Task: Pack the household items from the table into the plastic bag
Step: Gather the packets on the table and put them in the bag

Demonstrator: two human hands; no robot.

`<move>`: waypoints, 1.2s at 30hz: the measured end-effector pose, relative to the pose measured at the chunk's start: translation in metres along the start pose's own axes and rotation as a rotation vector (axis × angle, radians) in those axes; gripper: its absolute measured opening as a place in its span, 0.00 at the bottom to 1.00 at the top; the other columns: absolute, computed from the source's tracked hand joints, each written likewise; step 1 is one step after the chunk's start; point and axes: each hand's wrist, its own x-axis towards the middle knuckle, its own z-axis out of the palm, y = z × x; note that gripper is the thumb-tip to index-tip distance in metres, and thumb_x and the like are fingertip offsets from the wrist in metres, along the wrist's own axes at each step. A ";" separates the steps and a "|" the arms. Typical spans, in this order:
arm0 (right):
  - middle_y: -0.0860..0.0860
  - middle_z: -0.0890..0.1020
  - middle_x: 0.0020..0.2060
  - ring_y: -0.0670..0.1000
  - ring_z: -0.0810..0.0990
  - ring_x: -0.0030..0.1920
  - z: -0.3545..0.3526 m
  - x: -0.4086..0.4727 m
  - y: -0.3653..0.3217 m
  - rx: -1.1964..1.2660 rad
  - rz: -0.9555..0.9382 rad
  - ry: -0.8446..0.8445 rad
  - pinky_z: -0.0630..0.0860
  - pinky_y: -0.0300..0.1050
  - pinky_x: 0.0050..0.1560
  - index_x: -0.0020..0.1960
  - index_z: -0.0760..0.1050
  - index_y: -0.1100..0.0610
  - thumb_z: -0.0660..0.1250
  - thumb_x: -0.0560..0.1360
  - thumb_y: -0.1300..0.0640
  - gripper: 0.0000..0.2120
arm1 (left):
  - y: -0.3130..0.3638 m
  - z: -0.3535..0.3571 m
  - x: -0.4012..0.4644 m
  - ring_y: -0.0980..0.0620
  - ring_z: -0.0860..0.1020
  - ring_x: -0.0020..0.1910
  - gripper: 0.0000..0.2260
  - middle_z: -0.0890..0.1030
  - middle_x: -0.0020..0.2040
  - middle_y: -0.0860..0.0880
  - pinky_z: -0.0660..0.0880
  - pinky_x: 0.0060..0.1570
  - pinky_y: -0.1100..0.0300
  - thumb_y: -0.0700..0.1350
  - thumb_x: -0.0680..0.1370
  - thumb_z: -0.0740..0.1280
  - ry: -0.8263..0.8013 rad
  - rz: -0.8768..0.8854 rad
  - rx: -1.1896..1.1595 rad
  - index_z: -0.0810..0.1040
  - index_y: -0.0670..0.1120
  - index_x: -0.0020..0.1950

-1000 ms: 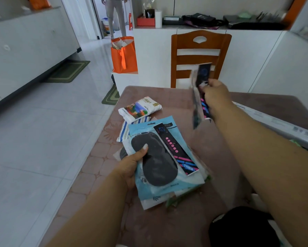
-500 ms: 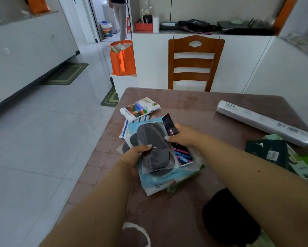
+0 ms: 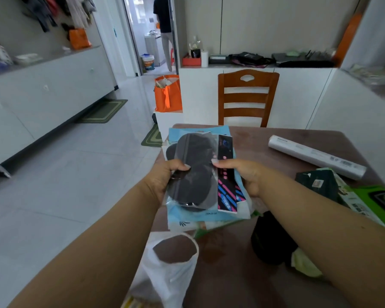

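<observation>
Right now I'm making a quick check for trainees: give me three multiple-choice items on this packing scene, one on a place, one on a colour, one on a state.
1. Where does the long white roll lie?
A. on the table's far right
B. on the chair
C. on the floor

2. What colour is the tote bag on the floor?
A. green
B. orange
C. black

3. How is the stack of packets held?
A. flat on the table
B. by the left hand alone
C. by both hands

Answers: 1 A, it rests on the brown table; 2 B, it is plainly orange; 3 C, the left hand and right hand grip its sides.
</observation>
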 end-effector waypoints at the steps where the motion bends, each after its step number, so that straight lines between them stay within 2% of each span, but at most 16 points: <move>1: 0.58 0.84 0.42 0.58 0.83 0.39 0.008 -0.009 0.006 0.008 0.001 0.015 0.80 0.50 0.46 0.50 0.78 0.61 0.73 0.67 0.54 0.15 | -0.002 -0.001 -0.013 0.42 0.82 0.40 0.27 0.84 0.46 0.38 0.81 0.37 0.53 0.41 0.61 0.71 -0.013 0.000 0.018 0.79 0.37 0.60; 3: 0.58 0.84 0.38 0.57 0.83 0.35 0.023 -0.026 0.019 0.033 -0.016 0.056 0.80 0.48 0.40 0.47 0.79 0.61 0.72 0.71 0.58 0.08 | -0.007 -0.005 -0.039 0.44 0.83 0.35 0.20 0.84 0.42 0.40 0.81 0.34 0.56 0.40 0.66 0.70 -0.019 -0.023 0.059 0.80 0.39 0.57; 6: 0.56 0.84 0.32 0.56 0.82 0.34 0.044 -0.048 0.039 0.036 -0.034 0.105 0.79 0.48 0.40 0.44 0.78 0.61 0.71 0.72 0.61 0.03 | -0.013 -0.014 -0.074 0.41 0.82 0.41 0.12 0.82 0.50 0.36 0.82 0.44 0.51 0.39 0.73 0.66 -0.063 -0.136 0.071 0.80 0.39 0.56; 9: 0.57 0.83 0.33 0.57 0.80 0.35 0.062 -0.070 0.057 0.055 0.014 0.115 0.78 0.48 0.41 0.42 0.78 0.61 0.71 0.72 0.61 0.03 | -0.017 -0.027 -0.104 0.42 0.82 0.45 0.12 0.81 0.55 0.36 0.81 0.47 0.51 0.46 0.79 0.64 -0.127 -0.184 0.084 0.78 0.39 0.57; 11: 0.58 0.83 0.37 0.58 0.80 0.36 0.073 -0.084 0.068 0.072 0.055 0.092 0.78 0.49 0.41 0.44 0.79 0.62 0.71 0.72 0.61 0.05 | -0.016 -0.037 -0.123 0.45 0.82 0.45 0.16 0.82 0.53 0.39 0.81 0.45 0.53 0.51 0.81 0.61 -0.016 -0.148 0.149 0.78 0.39 0.55; 13: 0.58 0.83 0.37 0.57 0.81 0.36 0.085 -0.099 0.080 0.064 0.100 0.054 0.77 0.48 0.41 0.44 0.79 0.63 0.70 0.73 0.61 0.04 | -0.016 -0.054 -0.143 0.46 0.81 0.44 0.19 0.82 0.49 0.40 0.80 0.45 0.55 0.55 0.82 0.58 0.192 -0.110 0.288 0.79 0.39 0.50; 15: 0.57 0.84 0.31 0.56 0.82 0.31 0.097 -0.113 0.094 0.059 0.146 0.015 0.77 0.45 0.37 0.42 0.79 0.63 0.68 0.74 0.63 0.04 | -0.016 -0.075 -0.166 0.45 0.79 0.47 0.24 0.82 0.52 0.39 0.78 0.55 0.50 0.57 0.81 0.57 0.332 -0.045 0.450 0.80 0.39 0.43; 16: 0.58 0.84 0.31 0.55 0.82 0.29 0.103 -0.120 0.102 0.057 0.166 -0.001 0.77 0.44 0.35 0.42 0.79 0.64 0.68 0.74 0.64 0.04 | -0.016 -0.085 -0.176 0.43 0.79 0.52 0.27 0.81 0.58 0.38 0.75 0.62 0.47 0.59 0.81 0.55 0.376 -0.017 0.564 0.82 0.40 0.40; 18: 0.60 0.84 0.32 0.56 0.83 0.29 0.115 -0.134 0.118 0.046 0.182 -0.028 0.79 0.44 0.34 0.44 0.80 0.65 0.68 0.73 0.68 0.02 | -0.017 -0.094 -0.200 0.41 0.71 0.68 0.34 0.72 0.71 0.41 0.60 0.74 0.43 0.62 0.81 0.47 0.378 -0.063 0.870 0.85 0.41 0.42; 20: 0.62 0.84 0.35 0.57 0.83 0.30 0.127 -0.143 0.132 0.030 0.177 -0.035 0.81 0.45 0.35 0.45 0.80 0.66 0.68 0.71 0.70 0.05 | -0.026 -0.103 -0.218 0.43 0.60 0.76 0.39 0.63 0.78 0.46 0.48 0.75 0.43 0.64 0.80 0.41 0.290 -0.210 1.111 0.86 0.42 0.47; 22: 0.64 0.84 0.39 0.59 0.83 0.34 0.139 -0.150 0.141 -0.013 0.186 -0.044 0.80 0.48 0.39 0.45 0.81 0.66 0.69 0.70 0.71 0.05 | -0.039 -0.111 -0.228 0.45 0.58 0.77 0.40 0.61 0.79 0.47 0.46 0.75 0.42 0.66 0.78 0.39 0.206 -0.381 1.196 0.86 0.44 0.50; 24: 0.64 0.84 0.41 0.60 0.83 0.38 0.151 -0.155 0.144 -0.050 0.202 -0.052 0.79 0.50 0.43 0.44 0.80 0.65 0.69 0.71 0.70 0.04 | -0.049 -0.117 -0.235 0.46 0.67 0.73 0.40 0.66 0.76 0.46 0.50 0.75 0.42 0.68 0.76 0.41 0.158 -0.457 1.179 0.86 0.44 0.51; 26: 0.64 0.84 0.42 0.61 0.82 0.40 0.159 -0.158 0.143 -0.082 0.217 -0.059 0.79 0.51 0.45 0.44 0.80 0.65 0.69 0.71 0.70 0.03 | -0.054 -0.120 -0.240 0.48 0.72 0.68 0.39 0.69 0.75 0.47 0.53 0.76 0.42 0.67 0.77 0.42 0.147 -0.428 1.121 0.87 0.44 0.49; 30: 0.63 0.83 0.40 0.60 0.82 0.39 0.158 -0.169 0.140 -0.114 0.222 -0.045 0.78 0.47 0.39 0.43 0.79 0.65 0.69 0.72 0.68 0.01 | -0.065 -0.124 -0.249 0.45 0.64 0.74 0.38 0.66 0.76 0.46 0.50 0.75 0.44 0.66 0.78 0.41 0.142 -0.440 1.218 0.84 0.46 0.57; 32: 0.62 0.83 0.39 0.59 0.82 0.37 0.154 -0.173 0.140 -0.108 0.219 -0.037 0.77 0.45 0.36 0.43 0.79 0.64 0.69 0.72 0.68 0.01 | -0.070 -0.132 -0.249 0.43 0.67 0.72 0.37 0.70 0.74 0.45 0.54 0.74 0.45 0.67 0.77 0.42 0.195 -0.386 1.114 0.83 0.47 0.60; 36: 0.61 0.83 0.35 0.58 0.81 0.35 0.167 -0.165 0.143 -0.106 0.281 -0.052 0.78 0.46 0.38 0.43 0.78 0.65 0.69 0.72 0.67 0.00 | -0.067 -0.144 -0.252 0.42 0.70 0.69 0.34 0.70 0.73 0.45 0.59 0.74 0.43 0.71 0.75 0.49 0.273 -0.254 0.887 0.85 0.51 0.56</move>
